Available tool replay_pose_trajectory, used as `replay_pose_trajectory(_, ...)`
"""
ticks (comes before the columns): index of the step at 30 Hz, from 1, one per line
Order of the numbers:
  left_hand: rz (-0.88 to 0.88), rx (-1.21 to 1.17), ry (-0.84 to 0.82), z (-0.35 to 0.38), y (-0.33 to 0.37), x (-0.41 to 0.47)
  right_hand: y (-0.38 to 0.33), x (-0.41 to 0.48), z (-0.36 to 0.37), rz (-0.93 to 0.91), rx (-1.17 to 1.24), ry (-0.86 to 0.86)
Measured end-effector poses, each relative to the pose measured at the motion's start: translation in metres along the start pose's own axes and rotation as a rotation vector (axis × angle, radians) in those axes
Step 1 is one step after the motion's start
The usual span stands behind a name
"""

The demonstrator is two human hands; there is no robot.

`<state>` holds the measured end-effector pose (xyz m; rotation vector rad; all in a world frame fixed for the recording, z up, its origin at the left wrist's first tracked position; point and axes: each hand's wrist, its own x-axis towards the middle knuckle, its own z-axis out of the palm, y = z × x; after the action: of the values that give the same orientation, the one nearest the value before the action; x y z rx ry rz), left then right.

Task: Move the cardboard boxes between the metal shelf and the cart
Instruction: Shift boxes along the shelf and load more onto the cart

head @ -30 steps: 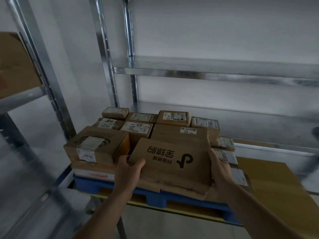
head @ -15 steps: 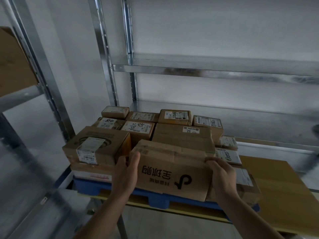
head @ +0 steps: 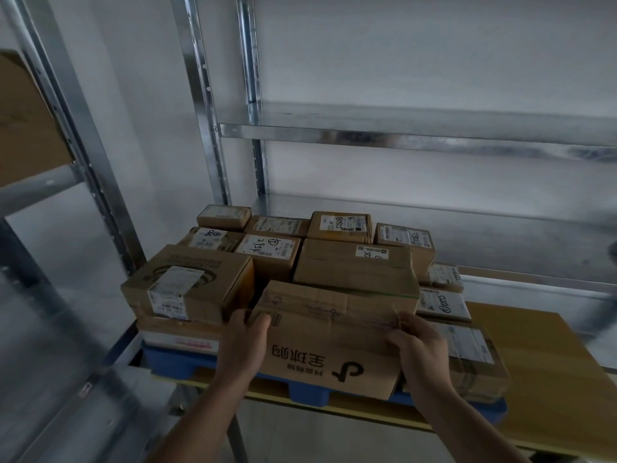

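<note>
Cardboard box (head: 334, 345) lies crosswise before me; my left hand (head: 242, 345) grips its left end, my right hand (head: 420, 349) its right. Metal shelf (head: 484, 235) stands straight ahead.

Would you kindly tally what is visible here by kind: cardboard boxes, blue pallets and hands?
Cardboard boxes on the blue pallet: 13 visible, including the held box
Cardboard box on the left shelf: 1
Blue pallet: 1
Hands: 2, left hand and right hand
Total: 17

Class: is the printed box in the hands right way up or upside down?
Upside down: on the printed box, the front's black lettering and logo read inverted.
</note>
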<state>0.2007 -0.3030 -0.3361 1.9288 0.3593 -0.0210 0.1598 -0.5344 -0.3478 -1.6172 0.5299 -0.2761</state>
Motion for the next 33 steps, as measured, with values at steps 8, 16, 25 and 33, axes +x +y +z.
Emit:
replay_pose_trajectory(8,0.080,-0.099,-0.003,-0.014,0.022,-0.007,-0.016,0.006,0.000,0.037,0.152,0.030)
replay_pose_trajectory(16,0.179,-0.035,-0.038,-0.014,0.024,0.001,-0.028,0.007,0.002,-0.022,0.223,0.041)
replay_pose_trajectory(25,0.112,0.045,-0.021,-0.004,0.002,0.022,-0.010,0.009,0.007,0.017,0.157,-0.005)
replay_pose_trajectory(33,0.203,0.254,0.107,0.001,-0.022,0.035,0.003,0.014,0.015,0.058,0.094,-0.018)
